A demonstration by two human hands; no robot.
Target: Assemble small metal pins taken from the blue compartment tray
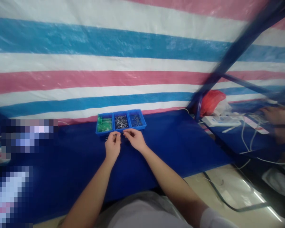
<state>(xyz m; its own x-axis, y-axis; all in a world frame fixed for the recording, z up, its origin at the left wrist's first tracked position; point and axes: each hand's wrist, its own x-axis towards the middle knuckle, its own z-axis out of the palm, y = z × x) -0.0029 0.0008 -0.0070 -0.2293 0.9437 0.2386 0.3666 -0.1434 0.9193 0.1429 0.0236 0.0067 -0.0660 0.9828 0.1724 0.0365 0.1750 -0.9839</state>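
Pinching narrowly, the left hand (113, 146) and the right hand (136, 139) are holding between them a thin piece (122, 133), too small to name. It is hovering just in front of the blue bins (138, 128), where metal pins (121, 122) are lying.

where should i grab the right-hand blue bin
Probably best to pinch the rim of the right-hand blue bin at its right wall, coming from the right: that side stands free, while its left wall sits against the middle bin and the right hand is in front of it. Keep it level; loose thin metal pieces lie inside.
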